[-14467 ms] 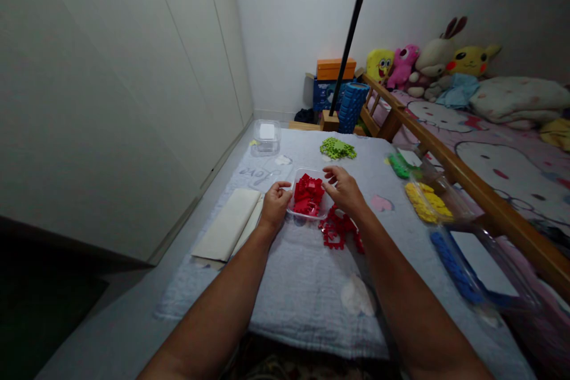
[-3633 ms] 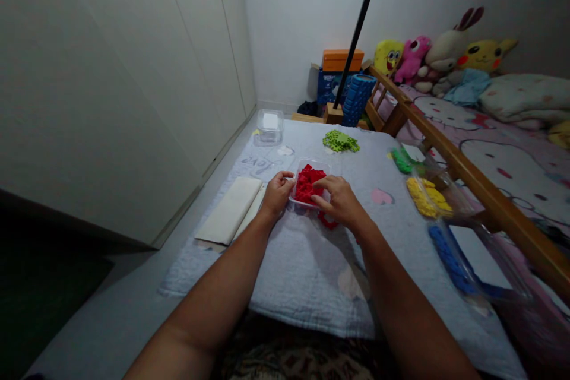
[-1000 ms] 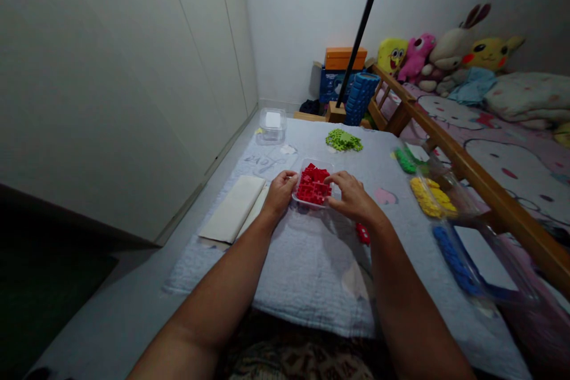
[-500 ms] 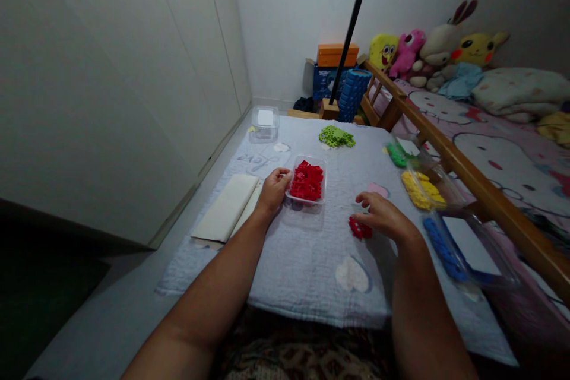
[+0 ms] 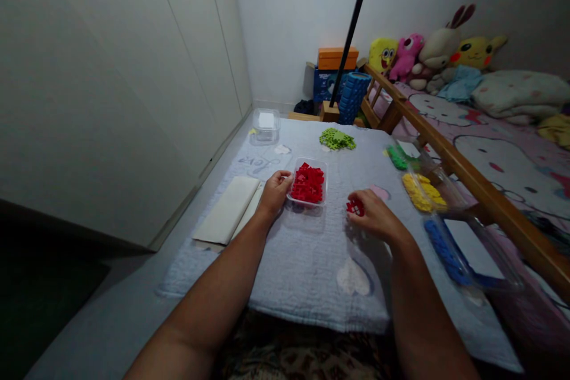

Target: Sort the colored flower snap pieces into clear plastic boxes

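A small clear plastic box [image 5: 322, 167] full of red toy pieces [image 5: 307, 183] sits on a pale blue quilted blanket [image 5: 303, 255]. My left hand [image 5: 275, 191] is curled against the box's left edge, gripping it. My right hand [image 5: 374, 214] is to the right of the box, its fingers closed round a red toy piece [image 5: 355, 207] just above the blanket.
A light green pile [image 5: 336, 139] lies further back. Clear bags of green [image 5: 398, 157], yellow [image 5: 418, 192] and blue pieces [image 5: 447, 252] line the right side by the wooden bed rail [image 5: 472, 181]. An empty clear box [image 5: 266, 124] and folded white paper [image 5: 228, 217] are at left.
My right hand left the box, moved right to a loose red piece on the blanket and has now picked it up. The left hand has stayed on the box.
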Tool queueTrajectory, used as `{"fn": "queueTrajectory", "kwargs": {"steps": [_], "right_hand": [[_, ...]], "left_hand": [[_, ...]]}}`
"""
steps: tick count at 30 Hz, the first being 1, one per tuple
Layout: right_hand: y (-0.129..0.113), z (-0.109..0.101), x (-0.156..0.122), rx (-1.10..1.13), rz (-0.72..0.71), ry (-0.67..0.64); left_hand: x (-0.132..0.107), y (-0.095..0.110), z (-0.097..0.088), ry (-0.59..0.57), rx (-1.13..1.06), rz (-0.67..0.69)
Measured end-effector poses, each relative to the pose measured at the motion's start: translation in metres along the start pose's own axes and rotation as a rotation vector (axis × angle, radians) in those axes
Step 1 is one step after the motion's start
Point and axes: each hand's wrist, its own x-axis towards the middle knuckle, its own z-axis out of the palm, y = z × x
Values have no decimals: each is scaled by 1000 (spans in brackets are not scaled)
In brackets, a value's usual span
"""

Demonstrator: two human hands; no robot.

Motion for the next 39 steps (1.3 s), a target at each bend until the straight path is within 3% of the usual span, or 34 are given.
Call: {"fn": "queueTrajectory", "kwargs": {"steps": [3, 6, 12, 17, 21, 32, 39], "right_hand": [[-24, -8, 18, 152, -155, 120], [-50, -8, 38, 297, -272, 157], [-75, 18, 71, 403, -300, 247], [-76, 38, 75, 314, -273, 213], [-67, 37, 65, 174, -225, 167], [-60, 43, 55, 99, -161, 125], [-59, 49, 54, 111, -166, 242]], "left_hand": [[-1, 1, 1, -9, -9, -5], [-1, -1, 1, -15, -26, -7], [0, -4, 1, -30, -72, -16], [1, -4, 1, -8, -54, -2], [0, -2, 1, -19, -42, -20], [0, -4, 1, -16, -29, -18], [2, -8, -1, 8, -5, 12]]}}
